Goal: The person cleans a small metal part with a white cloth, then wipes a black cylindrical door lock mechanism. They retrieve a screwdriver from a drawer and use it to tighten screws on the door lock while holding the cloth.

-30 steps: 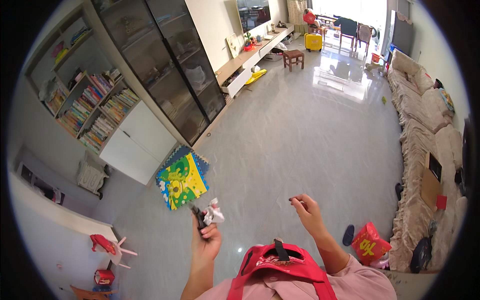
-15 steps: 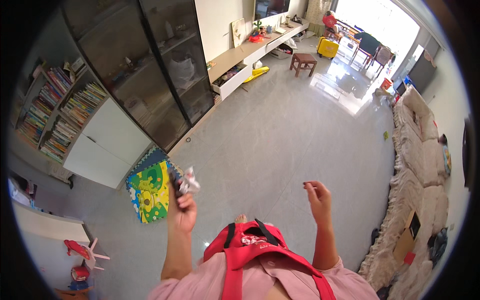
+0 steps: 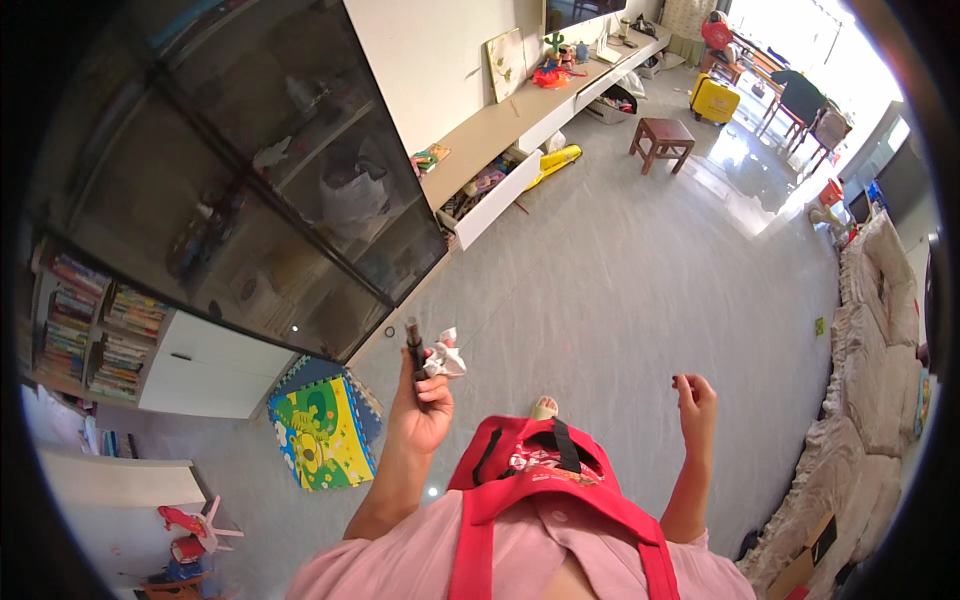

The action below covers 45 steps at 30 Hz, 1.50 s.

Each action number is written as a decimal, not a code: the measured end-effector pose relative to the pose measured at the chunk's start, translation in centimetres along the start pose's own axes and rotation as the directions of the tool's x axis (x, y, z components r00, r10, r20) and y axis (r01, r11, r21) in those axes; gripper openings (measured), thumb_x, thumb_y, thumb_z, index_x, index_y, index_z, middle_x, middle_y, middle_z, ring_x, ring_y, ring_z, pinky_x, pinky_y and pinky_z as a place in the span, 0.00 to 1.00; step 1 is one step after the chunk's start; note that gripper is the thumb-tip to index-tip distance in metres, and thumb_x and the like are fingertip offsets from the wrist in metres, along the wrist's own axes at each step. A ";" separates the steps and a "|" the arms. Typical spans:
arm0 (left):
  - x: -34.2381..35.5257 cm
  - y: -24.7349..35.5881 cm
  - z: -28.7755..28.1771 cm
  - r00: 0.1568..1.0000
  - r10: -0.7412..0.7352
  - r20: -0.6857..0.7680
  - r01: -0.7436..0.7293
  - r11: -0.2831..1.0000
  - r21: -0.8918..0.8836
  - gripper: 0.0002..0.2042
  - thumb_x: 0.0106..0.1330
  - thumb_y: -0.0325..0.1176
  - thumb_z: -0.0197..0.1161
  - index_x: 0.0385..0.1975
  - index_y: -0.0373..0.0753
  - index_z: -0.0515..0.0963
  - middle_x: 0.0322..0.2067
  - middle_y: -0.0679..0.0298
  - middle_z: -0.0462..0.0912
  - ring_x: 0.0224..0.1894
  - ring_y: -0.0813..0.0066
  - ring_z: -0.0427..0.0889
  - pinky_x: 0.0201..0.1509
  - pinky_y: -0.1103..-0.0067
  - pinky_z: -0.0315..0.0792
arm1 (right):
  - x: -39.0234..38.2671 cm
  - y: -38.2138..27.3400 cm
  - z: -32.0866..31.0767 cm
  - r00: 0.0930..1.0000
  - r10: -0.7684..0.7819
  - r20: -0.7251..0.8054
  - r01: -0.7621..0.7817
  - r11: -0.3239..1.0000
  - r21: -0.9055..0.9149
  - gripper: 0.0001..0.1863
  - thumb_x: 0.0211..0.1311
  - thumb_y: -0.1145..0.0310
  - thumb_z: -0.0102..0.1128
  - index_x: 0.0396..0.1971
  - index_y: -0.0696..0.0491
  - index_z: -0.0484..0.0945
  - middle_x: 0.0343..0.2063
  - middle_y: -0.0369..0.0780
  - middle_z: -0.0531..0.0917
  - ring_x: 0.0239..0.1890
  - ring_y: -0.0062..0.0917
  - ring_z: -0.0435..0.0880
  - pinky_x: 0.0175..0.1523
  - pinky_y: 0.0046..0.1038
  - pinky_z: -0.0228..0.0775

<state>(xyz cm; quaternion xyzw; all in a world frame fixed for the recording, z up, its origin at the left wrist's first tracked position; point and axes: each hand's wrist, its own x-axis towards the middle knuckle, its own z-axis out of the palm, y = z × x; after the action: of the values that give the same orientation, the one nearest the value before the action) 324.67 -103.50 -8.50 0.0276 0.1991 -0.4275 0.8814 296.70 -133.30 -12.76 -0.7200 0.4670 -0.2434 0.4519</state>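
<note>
My left hand (image 3: pixel 424 420) is raised at mid-floor height in view, closed around a dark cylindrical object (image 3: pixel 415 345) like a thick pen, its lighter end pointing up. A crumpled white tissue (image 3: pixel 446 360) is held in the same hand, sticking out beside it. My right hand (image 3: pixel 697 398) hangs over the floor on the other side, its fingers drawn together. A small dark spot shows at its fingertips; whether it is held there cannot be made out. Between my arms is the red apron (image 3: pixel 530 470) I wear.
A colourful foam mat (image 3: pixel 322 435) lies left of my left hand, below a glass-doored cabinet (image 3: pixel 260 200) and bookshelf. Ahead, a drawer (image 3: pixel 497 200) stands pulled out from the low console. A brown stool (image 3: pixel 662 140) and yellow suitcase (image 3: pixel 714 98) stand farther off; a sofa (image 3: pixel 870 400) lines the right.
My view has turned and moved forward, and a foot shows farther out below the apron. The left hand still carries the dark object and tissue, now held more upright.
</note>
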 end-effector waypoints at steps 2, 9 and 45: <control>4.7 1.0 4.2 0.998 0.059 -0.038 -0.058 0.998 0.017 0.16 0.68 0.41 0.53 0.39 0.32 0.74 0.47 0.56 0.74 0.18 0.82 0.70 0.19 0.89 0.68 | 8.7 -3.2 2.7 0.997 -0.024 0.072 0.027 0.999 -0.037 0.10 0.61 0.67 0.55 0.29 0.60 0.78 0.22 0.34 0.80 0.20 0.10 0.67 0.24 0.17 0.57; 22.2 6.5 7.4 0.931 0.362 -0.043 -0.364 0.931 -0.040 0.17 0.69 0.40 0.52 0.37 0.28 0.75 0.47 0.54 0.75 0.19 0.81 0.69 0.19 0.90 0.67 | 32.4 -9.0 17.3 0.892 -0.117 0.438 0.156 0.986 -0.056 0.11 0.60 0.68 0.57 0.32 0.61 0.79 0.23 0.39 0.81 0.25 0.17 0.76 0.31 0.21 0.68; 88.5 1.0 2.9 0.581 0.364 -0.728 -0.781 0.501 -0.373 0.18 0.71 0.42 0.46 0.44 0.30 0.71 0.52 0.54 0.70 0.19 0.82 0.67 0.18 0.90 0.65 | 93.2 13.5 77.7 0.069 -0.297 0.952 0.913 0.404 0.060 0.24 0.50 0.69 0.60 0.51 0.50 0.70 0.53 0.41 0.70 0.60 0.35 0.64 0.66 0.39 0.51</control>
<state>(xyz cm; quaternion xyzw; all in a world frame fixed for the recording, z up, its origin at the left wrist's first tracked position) 375.51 -169.20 -39.05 -0.0952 0.5629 0.0399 0.8200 392.11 -185.64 -68.05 -0.9521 -0.1727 0.1401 0.2100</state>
